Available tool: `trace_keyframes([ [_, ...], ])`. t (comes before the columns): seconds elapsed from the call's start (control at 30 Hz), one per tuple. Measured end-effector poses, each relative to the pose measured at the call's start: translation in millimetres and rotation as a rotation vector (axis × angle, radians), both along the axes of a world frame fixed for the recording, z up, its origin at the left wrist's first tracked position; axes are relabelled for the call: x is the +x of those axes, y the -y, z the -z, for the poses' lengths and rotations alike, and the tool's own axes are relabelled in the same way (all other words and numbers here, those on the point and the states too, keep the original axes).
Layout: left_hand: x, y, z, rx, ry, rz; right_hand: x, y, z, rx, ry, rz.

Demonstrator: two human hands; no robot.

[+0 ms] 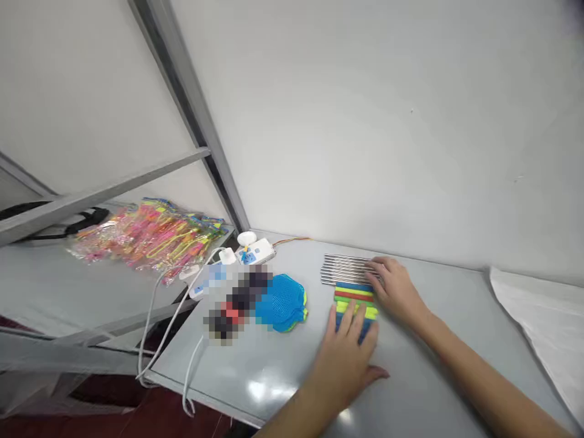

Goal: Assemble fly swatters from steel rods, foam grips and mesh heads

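Note:
A row of silver metal rods [343,267] lies side by side on the table near the wall. Just in front of them is a row of short coloured tubes [354,296] in blue, yellow, red and green. My left hand [344,353] rests with spread fingers over the nearer tubes and covers part of them. At the right ends of the rods, my right hand [396,291] touches them with its fingers stretched out; its palm side is hidden. To the left lies a stack of blue mesh fly-swatter heads [281,301], with yellow-green edges showing beneath.
White power strips [258,252] with cables stand at the table's back left, beside a blurred-out patch [239,304]. Bagged, brightly coloured items [155,234] lie on the surface beyond the metal frame [203,134]. A white sheet [538,322] lies at the right.

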State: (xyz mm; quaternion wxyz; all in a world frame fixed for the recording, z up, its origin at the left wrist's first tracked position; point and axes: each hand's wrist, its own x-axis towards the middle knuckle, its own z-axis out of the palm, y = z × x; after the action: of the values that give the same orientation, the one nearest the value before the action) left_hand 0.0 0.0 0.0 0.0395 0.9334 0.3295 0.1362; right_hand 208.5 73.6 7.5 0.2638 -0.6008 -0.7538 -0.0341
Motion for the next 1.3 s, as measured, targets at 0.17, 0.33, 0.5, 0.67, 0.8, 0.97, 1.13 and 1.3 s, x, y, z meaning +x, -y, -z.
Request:
trace_keyframes([
  [0.17, -27, 28, 4.4, -0.032, 0.048, -0.007, -7, 88, 15.2, -0.043, -0.031, 0.092],
  [0.33, -39, 43, 8.6, -0.015, 0.129, -0.192, -56, 146, 18.0, -0.088, -0.070, 0.366],
  [0.5, -42, 53, 13.7, -0.040, 0.150, -0.303, -90, 172, 31.0, -0.246, -0.027, 0.680],
  [0.67, -46, 60, 15.1, -0.059, 0.109, -0.314, -101, 169, 37.2, -0.350, 0.069, 0.711],
  [0.8, -45, 60, 14.8, -0.077, 0.071, -0.326, -102, 166, 37.9, -0.379, 0.092, 0.706],
  [0.97, -44, 60, 14.2, -0.087, 0.033, -0.369, -99, 171, 39.5, -0.388, 0.098, 0.657],
  [1.13, -42, 60, 13.1, -0.113, -0.053, -0.415, -97, 175, 41.2, -0.426, 0.121, 0.612],
  [1.3, -40, 61, 12.2, -0.126, -0.075, -0.430, -94, 176, 43.2, -0.464, 0.135, 0.591],
])
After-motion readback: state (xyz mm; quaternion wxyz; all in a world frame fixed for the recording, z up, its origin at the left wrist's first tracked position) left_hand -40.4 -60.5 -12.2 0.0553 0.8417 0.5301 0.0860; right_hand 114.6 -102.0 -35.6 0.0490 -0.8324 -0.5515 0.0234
